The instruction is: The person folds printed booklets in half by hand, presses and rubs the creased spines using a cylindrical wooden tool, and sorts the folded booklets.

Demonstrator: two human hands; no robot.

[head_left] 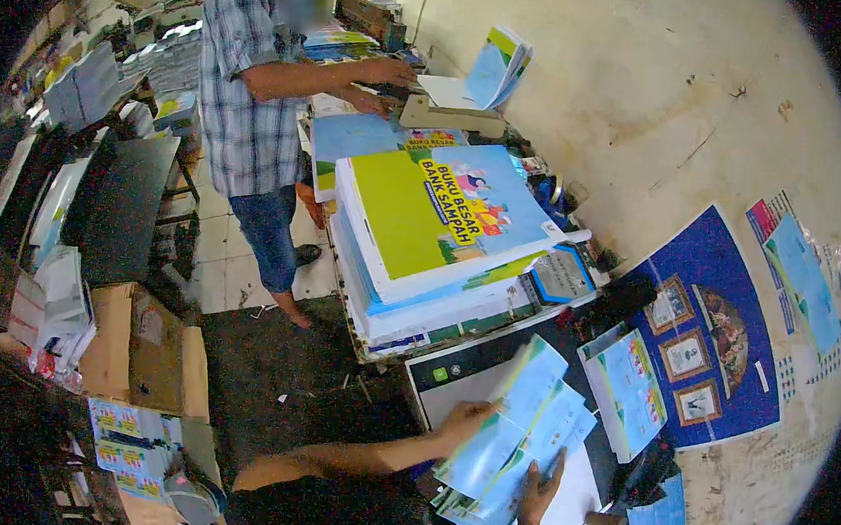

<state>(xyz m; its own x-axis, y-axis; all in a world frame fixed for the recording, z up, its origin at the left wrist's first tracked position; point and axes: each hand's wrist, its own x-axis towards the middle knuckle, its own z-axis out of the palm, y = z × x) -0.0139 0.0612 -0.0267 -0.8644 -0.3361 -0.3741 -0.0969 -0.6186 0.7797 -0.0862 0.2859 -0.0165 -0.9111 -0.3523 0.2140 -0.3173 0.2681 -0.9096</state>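
Note:
Several blue-and-green printed booklets [527,409], fanned and overlapping, are between my two hands above a white surface. My left hand [466,427] is closed on the left edge of the upper booklets. Lower right, my right hand [538,491] has its fingers along the edge of the lower booklets, with the thumb side partly hidden. A neat stack of similar blue booklets [629,391] stands just right of the ones I hold. Beneath my hands lies a white board or sheet [569,503] on a dark table.
Ahead is a tall stack of large "Buku Besar Bank Sampah" prints [384,231]. Another person [253,89] in a plaid shirt stands beyond it, hands near a machine [453,118] with a booklet upright on it. An open cardboard box [151,342] sits at left; the wall is at right.

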